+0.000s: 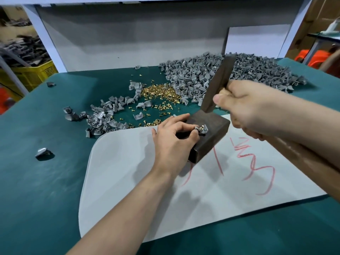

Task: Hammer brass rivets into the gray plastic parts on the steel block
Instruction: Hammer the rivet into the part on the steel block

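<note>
The left hand (174,140) has its grip closed as a pinch, thumb and fingertips clamped on a small gray plastic part (202,129) that lies on the top face of the steel block (211,122), near the block's near edge. The right hand (244,109) has its grip wrapped tight round the hammer (218,85) just below the head, which is blurred, tilted and raised above the block's far end, not touching it. The block sits on a pale gray mat (128,181) scrawled with red marks, laid toward the desk's near right. The desk (46,190) is topped in green. Beyond the block, mid-desk, lie loose brass rivets (161,91); a big heap of gray parts (239,70) fills the far right corner, a smaller heap (104,116) lies left of the rivets, and a stray part (43,151) rests near the left edge
</note>
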Demonstrator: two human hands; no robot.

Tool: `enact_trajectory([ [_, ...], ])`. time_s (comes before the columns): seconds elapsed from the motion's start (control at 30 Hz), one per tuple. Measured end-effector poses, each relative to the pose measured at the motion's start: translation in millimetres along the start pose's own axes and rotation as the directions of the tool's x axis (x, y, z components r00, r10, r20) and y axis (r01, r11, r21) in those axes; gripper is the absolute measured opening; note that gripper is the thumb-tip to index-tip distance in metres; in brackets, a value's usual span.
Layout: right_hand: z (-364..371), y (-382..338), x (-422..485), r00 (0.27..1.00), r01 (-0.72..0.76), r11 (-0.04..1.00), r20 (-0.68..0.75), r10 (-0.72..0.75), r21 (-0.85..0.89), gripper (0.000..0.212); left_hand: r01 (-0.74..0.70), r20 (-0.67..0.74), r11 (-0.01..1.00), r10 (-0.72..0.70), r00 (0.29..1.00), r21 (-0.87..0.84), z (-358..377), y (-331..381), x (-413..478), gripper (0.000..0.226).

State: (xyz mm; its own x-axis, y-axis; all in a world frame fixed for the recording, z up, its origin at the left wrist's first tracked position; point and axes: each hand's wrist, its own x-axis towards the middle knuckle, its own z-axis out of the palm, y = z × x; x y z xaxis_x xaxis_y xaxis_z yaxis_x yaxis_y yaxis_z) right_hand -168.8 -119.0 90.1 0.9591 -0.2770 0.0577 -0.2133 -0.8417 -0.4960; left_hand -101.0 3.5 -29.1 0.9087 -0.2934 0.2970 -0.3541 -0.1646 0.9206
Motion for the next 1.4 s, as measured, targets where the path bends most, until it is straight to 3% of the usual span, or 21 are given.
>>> enact_trajectory([
  [0.2,25.5,0.1,-6.1,0.985,-0.132,0.989,0.103,0.138,-0.064,0.028,-0.055,0.019,0.998,0.055,0.998,0.029,-1.3,-3.2,2.2,0.031],
  [0.33,13.5,-1.4,-2.4,0.993,-0.115,0.993,-0.032,0.116,0.037,0.034,-0.025,0.012,0.999,0.025,1.000,0.025,0.0,-2.6,3.4,0.022],
  [0.43,23.1,0.6,-3.4,0.989,-0.133,0.990,0.064,0.136,-0.044,0.040,-0.058,0.033,0.998,0.056,0.998,0.037,-1.3,-3.2,2.9,0.021],
  [0.63,19.2,-2.5,-3.1,0.986,-0.163,0.986,0.046,0.162,0.029,0.040,-0.022,0.017,1.000,0.022,1.000,0.015,-0.1,-1.2,2.6,0.029],
  [0.87,23.7,4.0,1.8,0.989,-0.116,0.990,0.086,0.123,-0.081,0.039,-0.015,0.019,1.000,0.015,1.000,0.006,-0.5,-2.5,2.6,0.027],
  [0.9,24.9,9.7,4.3,0.984,-0.145,0.989,0.105,0.145,-0.010,0.039,-0.007,0.021,1.000,0.007,1.000,0.001,0.2,-2.7,1.6,0.027],
  [0.97,21.8,27.6,9.8,0.970,-0.230,0.926,0.149,0.192,0.299,0.036,0.003,0.008,1.000,-0.003,1.000,-0.025,-0.4,-3.8,-0.2,0.023],
  [1.07,16.0,55.7,13.4,0.938,-0.335,0.556,0.217,0.269,0.760,0.031,0.037,-0.001,0.999,-0.037,0.999,-0.035,0.5,-2.8,-0.8,0.016],
  [1.17,29.0,79.9,17.8,0.896,-0.383,0.342,0.256,0.362,0.858,0.030,0.053,-0.002,0.998,-0.054,0.999,-0.042,0.2,-2.3,-1.4,0.013],
  [1.27,40.2,97.9,21.0,0.855,-0.427,0.334,0.255,0.452,0.840,0.029,0.065,-0.001,0.996,-0.065,0.998,-0.059,0.4,-3.8,-0.6,0.013],
  [1.4,43.3,109.6,20.5,0.856,-0.416,0.531,0.120,0.503,0.738,0.030,0.072,-0.008,0.995,-0.072,0.997,-0.069,1.2,-3.4,-0.5,0.012],
])
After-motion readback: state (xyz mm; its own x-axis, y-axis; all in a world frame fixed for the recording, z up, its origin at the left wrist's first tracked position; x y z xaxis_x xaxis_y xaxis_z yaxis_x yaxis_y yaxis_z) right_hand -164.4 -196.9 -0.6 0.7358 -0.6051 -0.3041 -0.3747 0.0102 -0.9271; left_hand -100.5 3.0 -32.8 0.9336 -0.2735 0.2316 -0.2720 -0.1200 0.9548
